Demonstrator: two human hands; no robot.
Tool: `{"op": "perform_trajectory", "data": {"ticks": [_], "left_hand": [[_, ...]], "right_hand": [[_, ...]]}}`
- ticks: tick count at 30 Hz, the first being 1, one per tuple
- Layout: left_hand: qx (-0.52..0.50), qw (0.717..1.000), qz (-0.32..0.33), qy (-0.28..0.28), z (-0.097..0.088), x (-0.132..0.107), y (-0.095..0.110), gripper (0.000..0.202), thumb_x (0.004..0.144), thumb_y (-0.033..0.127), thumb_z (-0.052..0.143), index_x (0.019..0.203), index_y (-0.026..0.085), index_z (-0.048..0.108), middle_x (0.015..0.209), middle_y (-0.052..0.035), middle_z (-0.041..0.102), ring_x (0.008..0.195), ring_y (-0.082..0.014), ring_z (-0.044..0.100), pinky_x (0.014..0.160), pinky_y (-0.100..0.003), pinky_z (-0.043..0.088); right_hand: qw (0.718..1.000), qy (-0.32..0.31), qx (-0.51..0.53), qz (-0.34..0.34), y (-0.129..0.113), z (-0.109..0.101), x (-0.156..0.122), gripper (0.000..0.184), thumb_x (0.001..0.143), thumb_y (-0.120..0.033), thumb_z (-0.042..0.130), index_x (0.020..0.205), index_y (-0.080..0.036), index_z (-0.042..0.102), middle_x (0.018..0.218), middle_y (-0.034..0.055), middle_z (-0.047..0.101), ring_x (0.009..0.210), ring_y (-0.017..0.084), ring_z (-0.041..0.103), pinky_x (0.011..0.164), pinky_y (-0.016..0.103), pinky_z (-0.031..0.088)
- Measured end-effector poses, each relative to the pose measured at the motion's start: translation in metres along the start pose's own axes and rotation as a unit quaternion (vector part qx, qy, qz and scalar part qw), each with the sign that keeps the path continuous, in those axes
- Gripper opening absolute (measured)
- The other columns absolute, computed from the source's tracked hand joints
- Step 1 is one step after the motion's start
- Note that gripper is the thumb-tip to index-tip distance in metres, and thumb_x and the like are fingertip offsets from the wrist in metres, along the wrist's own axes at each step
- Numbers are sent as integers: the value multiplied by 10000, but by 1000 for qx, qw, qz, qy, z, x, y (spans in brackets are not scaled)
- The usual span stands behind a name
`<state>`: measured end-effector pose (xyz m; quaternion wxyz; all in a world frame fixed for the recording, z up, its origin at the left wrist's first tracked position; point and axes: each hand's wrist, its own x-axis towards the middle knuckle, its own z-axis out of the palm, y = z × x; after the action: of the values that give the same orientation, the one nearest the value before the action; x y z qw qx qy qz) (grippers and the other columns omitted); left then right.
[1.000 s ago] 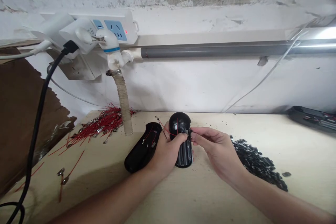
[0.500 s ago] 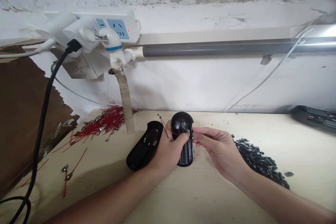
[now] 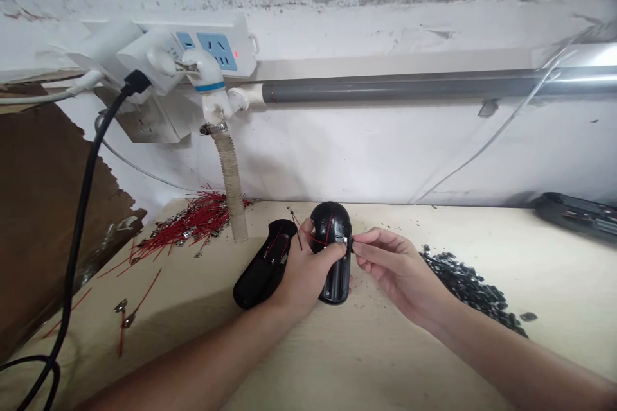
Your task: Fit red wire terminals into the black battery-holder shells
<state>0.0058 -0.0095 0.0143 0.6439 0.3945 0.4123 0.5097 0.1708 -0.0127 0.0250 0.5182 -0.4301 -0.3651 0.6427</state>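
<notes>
My left hand [image 3: 303, 270] is closed around a black plastic housing [image 3: 332, 215], with its thumb across the front. Red wires and a thin black wire show at the housing's upper part, and a long slot runs down its lower half. At the housing's right edge, my right hand [image 3: 393, 263] pinches a small black piece [image 3: 354, 246], mostly covered by the fingertips. A second black housing [image 3: 263, 270] with red wires lies on the table, just left of my left hand.
Red wires with metal tabs [image 3: 193, 221] lie heaped at the back left, several strewn nearby. Small black parts [image 3: 470, 289] form a pile on the right. Another black housing [image 3: 576, 212] is at the far right. A ribbed hose [image 3: 231, 183] hangs down; a black cable [image 3: 87, 186] crosses the left side.
The held housing has shifted slightly left and turned a little. My right hand has stayed at its right edge, fingers still pinched.
</notes>
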Motion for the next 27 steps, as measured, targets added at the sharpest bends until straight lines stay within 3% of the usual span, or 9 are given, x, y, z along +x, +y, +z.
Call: {"op": "perform_trajectory", "data": {"ticks": [4,7,10,14,19,24,27], "left_hand": [[-5,1000,21,-11,-3,2,-2,420,747,358,826,1070,187,621,809,1,624,586,-169,628,551,-336,582],[0,998,56,-28,-7,5,-8,342,782,320,787,1070,185,660,903,-16,646,763,-160,634,727,-304,562],[-20,992,76,-95,-11,5,-13,317,789,277,736,1079,181,653,972,-22,652,909,-172,618,860,-300,518],[-20,980,78,-183,-14,1,-10,456,832,269,743,1262,219,599,1088,-25,644,1033,-192,605,963,-334,482],[42,975,63,-208,-9,-8,3,621,822,225,781,1379,253,508,1088,-28,622,1032,-197,598,893,-328,485],[108,973,92,-180,-3,-12,7,531,797,168,703,1282,222,494,969,-10,590,853,-158,538,730,-291,448],[105,973,95,-183,-2,-12,5,531,818,185,694,1310,219,498,992,-23,615,833,-154,546,709,-291,444]], "right_hand": [[999,-30,13,6,2,-3,1,279,647,-270,1036,787,-195,806,770,29,675,712,123,593,684,261,506],[999,-54,3,-4,2,-4,1,292,687,-275,1019,823,-194,773,775,14,647,710,116,577,679,254,486],[996,-91,11,-8,1,-3,-1,349,708,-274,1007,897,-210,721,813,-7,631,703,104,564,689,246,473],[993,-116,-2,-6,-2,-3,-3,505,718,-293,992,1097,-272,659,839,-16,634,714,133,568,696,285,474],[987,-156,-13,22,-4,-5,-5,659,724,-313,965,1267,-300,591,916,11,650,872,221,647,798,377,519],[985,-165,-8,47,-6,-4,-5,730,687,-278,966,1277,-301,537,1039,39,695,880,214,646,793,368,516],[985,-161,-10,55,-6,-3,-5,720,665,-281,959,1241,-298,527,1033,36,690,878,223,645,766,360,508]]}}
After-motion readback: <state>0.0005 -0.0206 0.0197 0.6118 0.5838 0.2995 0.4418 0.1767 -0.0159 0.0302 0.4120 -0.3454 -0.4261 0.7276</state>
